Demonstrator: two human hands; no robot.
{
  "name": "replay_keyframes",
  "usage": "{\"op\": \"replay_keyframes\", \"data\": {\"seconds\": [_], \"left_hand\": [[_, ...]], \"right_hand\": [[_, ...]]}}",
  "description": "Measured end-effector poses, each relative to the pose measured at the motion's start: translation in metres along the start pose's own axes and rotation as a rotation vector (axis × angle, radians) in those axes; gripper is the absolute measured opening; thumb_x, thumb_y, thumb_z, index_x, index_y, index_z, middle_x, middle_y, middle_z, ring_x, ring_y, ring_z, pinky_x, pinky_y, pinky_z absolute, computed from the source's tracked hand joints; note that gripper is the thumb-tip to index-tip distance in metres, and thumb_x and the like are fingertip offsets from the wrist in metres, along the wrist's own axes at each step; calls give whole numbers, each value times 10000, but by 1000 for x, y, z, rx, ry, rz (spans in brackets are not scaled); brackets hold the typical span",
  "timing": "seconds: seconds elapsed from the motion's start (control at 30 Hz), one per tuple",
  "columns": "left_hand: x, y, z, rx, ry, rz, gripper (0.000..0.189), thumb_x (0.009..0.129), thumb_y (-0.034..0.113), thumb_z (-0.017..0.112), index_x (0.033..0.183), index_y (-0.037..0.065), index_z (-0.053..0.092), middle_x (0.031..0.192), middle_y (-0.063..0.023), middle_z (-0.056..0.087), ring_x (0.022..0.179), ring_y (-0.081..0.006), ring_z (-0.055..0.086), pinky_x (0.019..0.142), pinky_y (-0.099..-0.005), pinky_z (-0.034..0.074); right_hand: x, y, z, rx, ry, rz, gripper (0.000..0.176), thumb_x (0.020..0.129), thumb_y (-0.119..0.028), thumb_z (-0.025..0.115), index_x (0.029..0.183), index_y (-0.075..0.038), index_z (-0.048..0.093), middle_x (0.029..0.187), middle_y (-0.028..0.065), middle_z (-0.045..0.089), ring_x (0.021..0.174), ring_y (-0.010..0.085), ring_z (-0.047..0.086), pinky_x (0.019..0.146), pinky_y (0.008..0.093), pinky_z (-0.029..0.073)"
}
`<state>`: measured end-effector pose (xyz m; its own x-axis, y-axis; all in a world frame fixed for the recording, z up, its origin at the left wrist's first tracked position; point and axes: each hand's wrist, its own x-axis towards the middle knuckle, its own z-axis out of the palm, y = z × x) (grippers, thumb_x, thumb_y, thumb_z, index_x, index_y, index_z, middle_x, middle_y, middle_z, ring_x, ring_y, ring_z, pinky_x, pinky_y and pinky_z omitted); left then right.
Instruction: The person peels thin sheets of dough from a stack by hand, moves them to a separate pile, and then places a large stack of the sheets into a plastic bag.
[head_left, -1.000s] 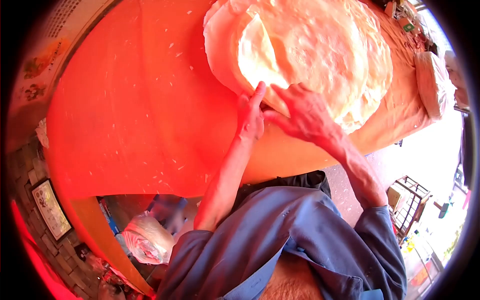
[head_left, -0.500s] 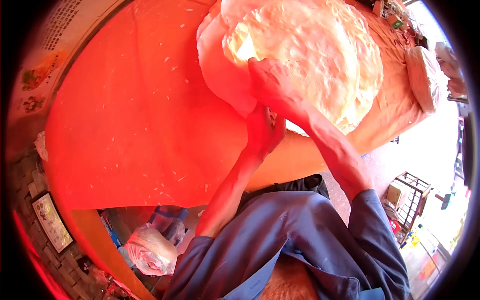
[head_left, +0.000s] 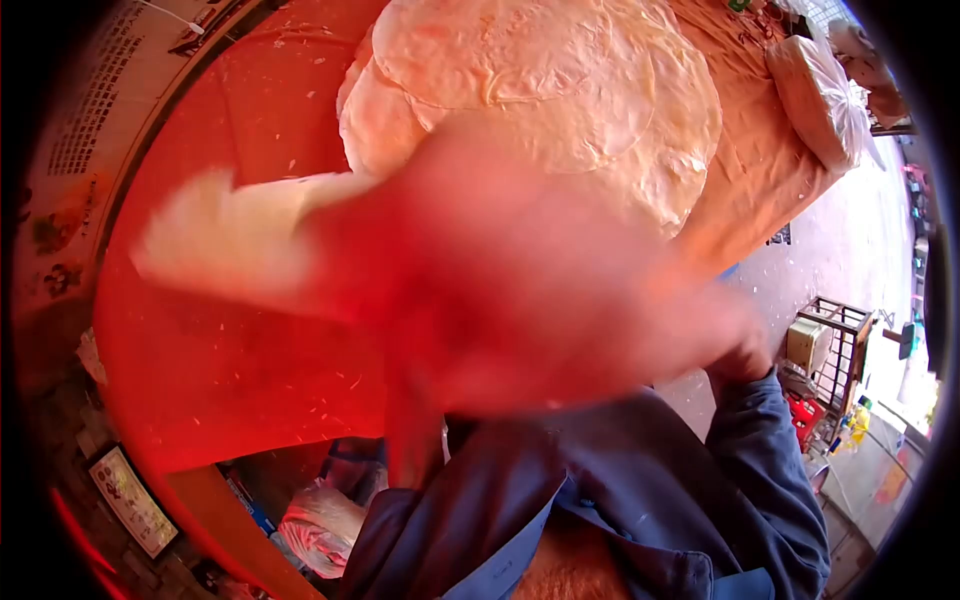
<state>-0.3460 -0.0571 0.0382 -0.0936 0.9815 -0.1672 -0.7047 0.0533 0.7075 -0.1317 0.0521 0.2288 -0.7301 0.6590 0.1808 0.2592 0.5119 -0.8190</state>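
A broad, thin sheet that looks like flatbread or rolled dough is raised in front of me, heavily smeared by motion. Its left part is pale and lit, while the rest looks pink-red in shadow. My left forearm goes up behind it, and my right forearm reaches in from the right. Fingers of both hands are hidden or lost in the blur, so their grip does not show. Beyond lies a stack of similar round sheets, wrinkled and overlapping, on the red-orange cloth.
A plastic-wrapped bundle sits at the table's far right. Plastic bags are under the front edge. A metal rack stands on the floor to the right, and a framed picture is at lower left.
Both hands were together at the near edge of the stack; now a sheet is lifted off and sweeps across the view, covering them. The view has shifted slightly.
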Motion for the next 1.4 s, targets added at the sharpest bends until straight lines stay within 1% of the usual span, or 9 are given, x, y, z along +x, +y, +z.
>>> {"op": "replay_keyframes", "data": {"seconds": [0.1, 0.17, 0.23, 0.27, 0.6, 0.73, 1.03, 1.23, 1.4], "left_hand": [[13, 11, -25, -92, -14, 17, 563, 965, 402, 452, 1334, -18, 388, 1270, -147, 503, 1176, -267, 480, 1000, -378, 385], [12, 7, -39, -114, 19, 3, 593, 972, 427, 440, 1361, -17, 378, 1320, -153, 495, 1223, -277, 472, 1037, -382, 380], [14, -8, -49, -79, 151, -25, 624, 978, 452, 428, 1387, -15, 368, 1370, -158, 488, 1270, -286, 464, 1074, -387, 376], [20, -23, -50, -41, 275, -55, 586, 966, 409, 476, 1371, -8, 397, 1366, -135, 490, 1236, -284, 486, 1044, -402, 398], [35, -58, -40, 390, 519, -53, 237, 908, 116, 620, 1103, 12, 533, 1128, -65, 586, 1042, -165, 561, 859, -308, 491], [33, -58, -58, 404, 418, 26, 199, 895, 94, 626, 1059, 21, 539, 1092, -62, 584, 982, -159, 573, 816, -324, 507], [23, -50, -41, 391, 281, -98, 322, 876, 59, 604, 1177, -25, 526, 1121, -79, 602, 1005, -158, 589, 821, -306, 506], [4, -29, -56, 319, 272, 94, 439, 798, 19, 667, 1212, -28, 527, 1132, -81, 615, 1002, -176, 605, 863, -313, 497], [-69, 89, -107, 440, 428, 179, 493, 833, 69, 636, 1295, -17, 489, 1209, -132, 600, 1072, -228, 610, 914, -361, 514]], "right_hand": [[-15, 31, -48, 281, 343, 405, 280, 851, -166, 680, 1074, 0, 652, 861, 52, 691, 633, 126, 622, 611, 291, 506], [-28, 70, -61, 502, 382, 474, 444, 801, -98, 728, 1206, 3, 577, 1014, 66, 668, 872, 139, 645, 771, 243, 500], [-47, 167, -40, 447, 639, 698, 424, 741, -261, 778, 1062, -26, 635, 788, 9, 620, 660, 102, 583, 564, 247, 463], [-59, 206, -41, 257, 428, 899, 509, 719, -315, 775, 1105, -34, 601, 798, -9, 581, 656, 85, 511, 550, 230, 405], [-55, 218, -25, 153, 365, 994, 489, 762, -547, 687, 873, -73, 641, 638, -45, 512, 543, 66, 425, 474, 244, 321], [-63, 215, -22, 173, 379, 710, 482, 760, -494, 720, 921, -49, 630, 704, -18, 553, 610, 73, 475, 488, 243, 347], [-97, 294, -23, 239, 323, 812, 546, 764, -431, 722, 1126, -47, 583, 837, 7, 607, 696, 100, 519, 539, 264, 404], [-45, 174, -7, 386, 354, 562, 256, 829, -189, 664, 983, 16, 656, 824, 35, 671, 718, 115, 624, 663, 265, 506], [3, 149, 68, 578, 278, 522, 275, 800, -256, 708, 944, -26, 670, 747, -7, 645, 629, 82, 565, 549, 239, 425]]}}
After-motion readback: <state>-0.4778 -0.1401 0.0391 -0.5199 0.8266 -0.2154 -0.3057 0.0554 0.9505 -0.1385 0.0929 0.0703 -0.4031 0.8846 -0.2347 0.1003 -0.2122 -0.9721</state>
